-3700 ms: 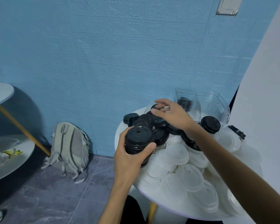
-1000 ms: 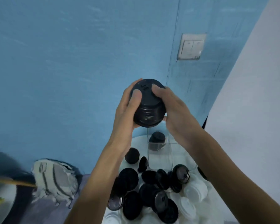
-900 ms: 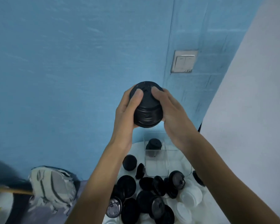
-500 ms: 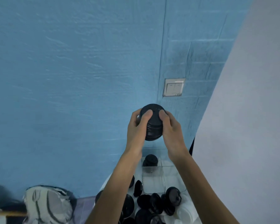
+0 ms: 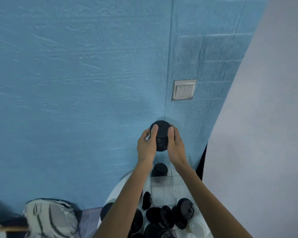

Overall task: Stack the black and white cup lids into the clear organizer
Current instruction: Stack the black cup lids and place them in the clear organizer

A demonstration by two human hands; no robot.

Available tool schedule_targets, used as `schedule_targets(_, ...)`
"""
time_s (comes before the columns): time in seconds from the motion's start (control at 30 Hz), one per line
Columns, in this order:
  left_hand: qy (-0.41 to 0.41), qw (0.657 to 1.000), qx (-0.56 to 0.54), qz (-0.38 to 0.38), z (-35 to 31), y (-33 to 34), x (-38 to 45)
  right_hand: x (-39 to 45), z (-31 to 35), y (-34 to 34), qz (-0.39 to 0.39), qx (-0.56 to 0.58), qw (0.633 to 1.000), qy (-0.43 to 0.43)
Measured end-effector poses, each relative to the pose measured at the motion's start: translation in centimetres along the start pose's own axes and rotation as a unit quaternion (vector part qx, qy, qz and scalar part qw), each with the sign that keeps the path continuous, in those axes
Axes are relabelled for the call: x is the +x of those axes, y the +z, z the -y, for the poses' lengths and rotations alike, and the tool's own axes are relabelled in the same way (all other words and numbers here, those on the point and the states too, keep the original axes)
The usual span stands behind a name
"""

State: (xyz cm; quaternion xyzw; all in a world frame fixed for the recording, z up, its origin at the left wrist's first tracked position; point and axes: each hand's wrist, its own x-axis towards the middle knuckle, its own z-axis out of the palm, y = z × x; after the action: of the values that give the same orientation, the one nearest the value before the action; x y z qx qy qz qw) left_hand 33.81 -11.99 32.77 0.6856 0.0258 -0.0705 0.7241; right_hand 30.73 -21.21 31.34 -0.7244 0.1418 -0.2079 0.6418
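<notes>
Both hands hold a stack of black cup lids (image 5: 160,138) in the air, above the far end of the clear organizer (image 5: 163,194). My left hand (image 5: 147,146) grips its left side and my right hand (image 5: 175,146) grips its right side. A shorter stack of black lids (image 5: 159,170) stands inside the organizer's far end. Loose black lids (image 5: 165,217) lie scattered on the white round table (image 5: 117,189) in front of the organizer. White lids (image 5: 199,228) lie at the lower right.
A blue textured wall is close behind the table, with a light switch (image 5: 184,90) on it. A white wall stands to the right. A grey backpack (image 5: 50,219) sits on the floor at the lower left.
My hands gathered the black lids into a stack, lifted it off the table and carried it forward over the organizer. The view has tilted upward, so the table sits lower in the frame.
</notes>
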Motion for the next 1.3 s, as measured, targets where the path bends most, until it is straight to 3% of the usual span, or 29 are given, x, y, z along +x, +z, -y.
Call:
schedule_targets(0.33,-0.035,0.985,0.168,0.016,11.9,1.7,4.3,0.7,-13.3,-0.2,0.051,-0.02,0.989,0.137)
schedule_targets(0.5,-0.072,0.977,0.2,0.016,16.7,2.5,5.5,1.2,-18.8,0.1,0.071,-0.022,0.982,0.173)
schedule_targets(0.97,-0.134,0.989,0.048,-0.036,21.0,3.3,6.1,1.6,-23.9,0.8,0.098,-0.05,0.979,0.169)
schedule_targets(1.3,-0.126,0.989,0.053,-0.046,22.4,3.3,6.8,3.6,-22.9,0.6,0.176,-0.058,0.959,0.213)
